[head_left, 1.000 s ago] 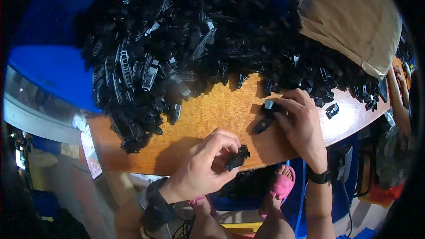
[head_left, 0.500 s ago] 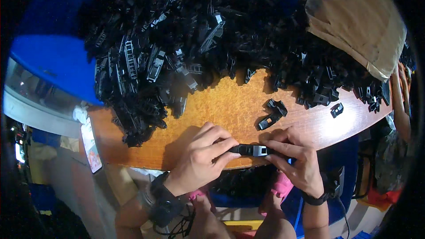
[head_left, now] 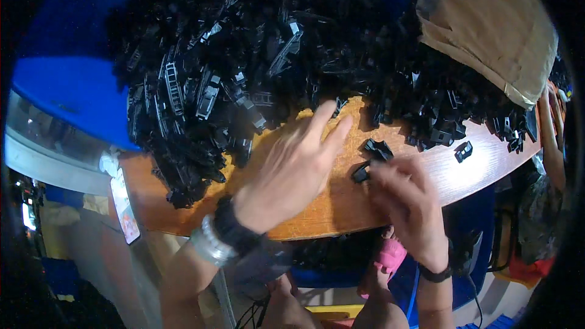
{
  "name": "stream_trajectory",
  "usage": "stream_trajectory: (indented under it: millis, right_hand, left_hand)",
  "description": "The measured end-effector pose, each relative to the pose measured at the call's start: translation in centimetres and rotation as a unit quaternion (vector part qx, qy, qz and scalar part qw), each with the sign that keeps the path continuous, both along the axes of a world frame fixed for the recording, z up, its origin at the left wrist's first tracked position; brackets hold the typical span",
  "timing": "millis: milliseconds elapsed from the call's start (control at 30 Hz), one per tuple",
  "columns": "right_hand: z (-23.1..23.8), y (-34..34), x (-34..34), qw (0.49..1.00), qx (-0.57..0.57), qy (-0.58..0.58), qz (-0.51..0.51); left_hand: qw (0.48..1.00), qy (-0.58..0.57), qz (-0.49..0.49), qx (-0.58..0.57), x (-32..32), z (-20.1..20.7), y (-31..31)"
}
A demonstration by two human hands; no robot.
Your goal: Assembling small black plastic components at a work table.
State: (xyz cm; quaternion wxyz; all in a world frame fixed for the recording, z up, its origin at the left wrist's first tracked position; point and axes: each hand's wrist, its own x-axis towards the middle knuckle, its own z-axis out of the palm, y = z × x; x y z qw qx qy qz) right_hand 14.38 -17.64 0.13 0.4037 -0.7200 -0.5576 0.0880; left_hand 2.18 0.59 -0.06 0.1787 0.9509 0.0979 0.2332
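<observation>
My left hand (head_left: 291,167) is stretched out over the middle of the wooden table (head_left: 347,204), its thumb and index finger apart. Nothing shows in it, and its fingertips are close to the edge of a large heap of black plastic parts (head_left: 210,94). My right hand (head_left: 409,204), smeared by motion, hovers at the table's front right. Its fingertips reach a small black plastic piece (head_left: 361,172), partly covered by them. Just beyond lies another black plastic piece (head_left: 378,148). Whether the right fingers hold anything is hidden by the blur.
Brown paper or cardboard (head_left: 490,27) covers the heap's far right. A lone black piece (head_left: 463,152) lies to the right on the table. At the table's left edge is a pale, flat rectangular object (head_left: 124,207). Blue sheeting (head_left: 64,94) spreads at the left.
Both hands have come apart from the black and grey piece they held at the table's front edge; it no longer shows. The left reached forward to the heap, the right moved slightly forward.
</observation>
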Motion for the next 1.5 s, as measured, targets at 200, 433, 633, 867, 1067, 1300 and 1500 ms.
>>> stream_trajectory:
  millis: [200,433,633,867,1067,1300,1500]
  right_hand:
    - [-0.8,2.7,2.5,0.99,-0.04,-0.136,-0.013]
    - [-0.1,-0.6,0.9,0.971,0.085,0.2,-0.104]
    - [1.8,-1.5,-2.3,0.806,0.001,0.591,-0.038]
    - [0.0,1.9,-2.2,0.995,-0.031,0.071,0.059]
    - [-0.4,1.1,-1.7,0.984,-0.004,0.169,-0.058]
    - [-1.1,0.3,-1.8,0.993,-0.028,0.103,0.049]
    - [-0.9,0.3,-1.8,0.995,-0.034,0.063,0.064]
  left_hand:
    - [0.987,0.053,0.031,0.151,3.2,-1.2,0.6]
    - [0.998,-0.004,-0.016,0.064,-3.0,-0.2,-1.7]
    - [0.999,-0.023,0.024,-0.035,-5.2,-0.1,-2.3]
    - [0.981,-0.04,0.095,-0.162,-4.1,-1.1,-1.9]
    - [0.789,0.112,0.142,-0.587,-7.1,2.0,-1.6]
    - [0.973,-0.026,0.088,-0.212,-7.8,-0.1,-4.1]
    - [0.977,-0.033,0.051,-0.205,-7.7,-0.8,-3.8]
